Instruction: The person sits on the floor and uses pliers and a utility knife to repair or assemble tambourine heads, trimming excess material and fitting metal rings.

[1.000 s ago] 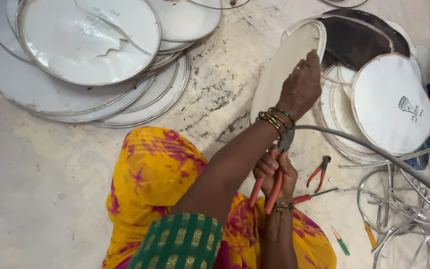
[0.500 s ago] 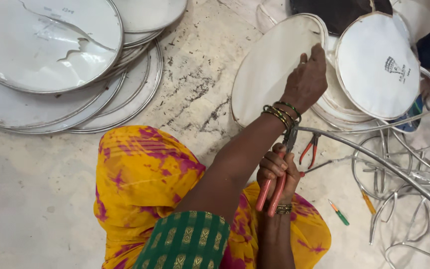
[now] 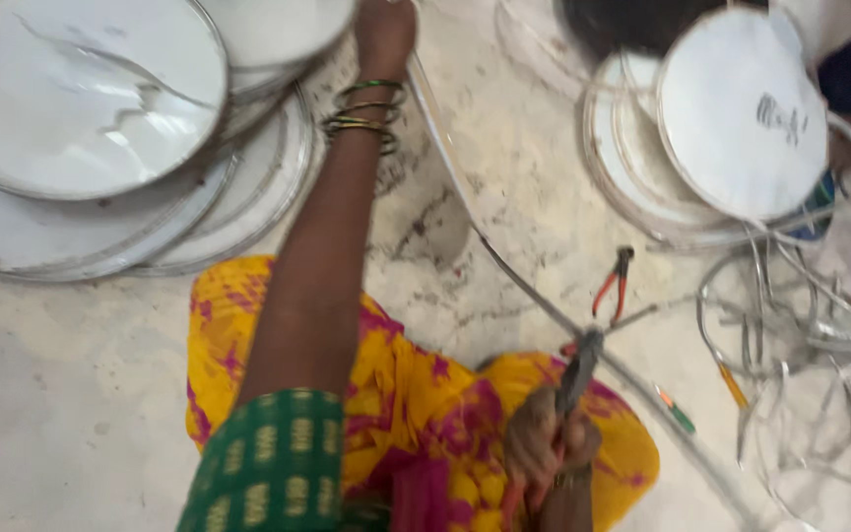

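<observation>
Left hand (image 3: 384,32) is stretched out to the top edge, fingers on a white round disc (image 3: 268,28) atop the stack of discs (image 3: 100,197); its grip is unclear from here. Right hand (image 3: 542,448) is clamped on pliers (image 3: 575,374), low over the lap, biting a thin metal hoop (image 3: 504,266) that curves over the floor (image 3: 41,394). Red-handled pliers (image 3: 613,281) lie near a tangle of wire rings (image 3: 810,335).
</observation>
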